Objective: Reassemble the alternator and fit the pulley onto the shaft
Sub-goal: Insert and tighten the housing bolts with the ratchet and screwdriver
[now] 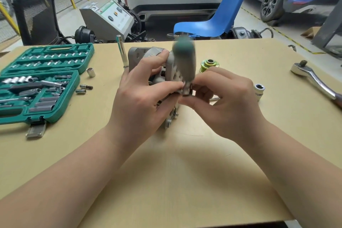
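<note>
At the middle of the tan table [185,153], our left hand [140,98] clamps the heavy, rigid grey cast-metal alternator [148,57] by its housing; our right hand [225,102] pinches a blurred green-handled driver [185,55].

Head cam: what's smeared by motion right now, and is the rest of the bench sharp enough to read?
Head view: only the green-handled driver is motion-blurred, above the alternator; both hands show slight softness at the fingertips. Pulley, socket set and ratchet are sharp. Lighting is even and soft; wide-angle bending shows at the edges.
</note>
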Demonstrator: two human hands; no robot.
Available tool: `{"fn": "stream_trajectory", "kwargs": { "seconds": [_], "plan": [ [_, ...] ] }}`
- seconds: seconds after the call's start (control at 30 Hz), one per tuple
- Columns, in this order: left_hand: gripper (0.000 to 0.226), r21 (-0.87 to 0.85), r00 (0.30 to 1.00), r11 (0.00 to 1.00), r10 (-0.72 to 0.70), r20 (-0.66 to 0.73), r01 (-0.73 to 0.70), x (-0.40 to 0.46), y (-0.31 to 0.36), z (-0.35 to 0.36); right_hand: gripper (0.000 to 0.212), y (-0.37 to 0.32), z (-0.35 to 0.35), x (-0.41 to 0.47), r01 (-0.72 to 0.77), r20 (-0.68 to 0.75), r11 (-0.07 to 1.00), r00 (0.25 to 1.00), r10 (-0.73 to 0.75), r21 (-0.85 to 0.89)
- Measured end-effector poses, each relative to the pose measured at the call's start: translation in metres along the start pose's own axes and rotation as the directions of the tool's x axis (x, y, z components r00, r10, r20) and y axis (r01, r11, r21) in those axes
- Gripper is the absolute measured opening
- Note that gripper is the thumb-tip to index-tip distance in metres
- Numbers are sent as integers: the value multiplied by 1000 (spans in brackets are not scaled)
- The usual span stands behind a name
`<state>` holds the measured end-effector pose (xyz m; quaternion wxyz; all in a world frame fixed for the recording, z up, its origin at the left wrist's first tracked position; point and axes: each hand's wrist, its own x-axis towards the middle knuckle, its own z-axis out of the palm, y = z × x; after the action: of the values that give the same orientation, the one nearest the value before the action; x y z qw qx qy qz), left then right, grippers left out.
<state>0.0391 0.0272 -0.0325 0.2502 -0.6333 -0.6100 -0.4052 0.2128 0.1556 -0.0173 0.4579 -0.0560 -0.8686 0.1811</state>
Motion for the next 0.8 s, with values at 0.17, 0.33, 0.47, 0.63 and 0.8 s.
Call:
{"fn": "stream_trajectory", "kwargs": {
  "seconds": [0.17,0.33,0.47,0.63,0.8],
  "plan": [
    [16,-19,1000,1000,1,-31,-2,0,-3,3,20,-3,5,3,-189,-3,971,981,192,146],
    [13,-20,998,1000,-23,-65,22,1,0,7,18,-4,5,6,-456,98,815,886,453,358],
    [12,-18,996,999,-50,-76,48,1,2,8,17,-2,4,7,-492,146,761,866,478,424],
    [14,-16,998,1000,-11,-68,10,2,5,5,21,1,1,5,-216,75,933,976,202,287],
    [21,21,996,998,-52,-70,53,2,4,4,23,1,2,3,-78,10,987,997,77,144]
  ]
}}
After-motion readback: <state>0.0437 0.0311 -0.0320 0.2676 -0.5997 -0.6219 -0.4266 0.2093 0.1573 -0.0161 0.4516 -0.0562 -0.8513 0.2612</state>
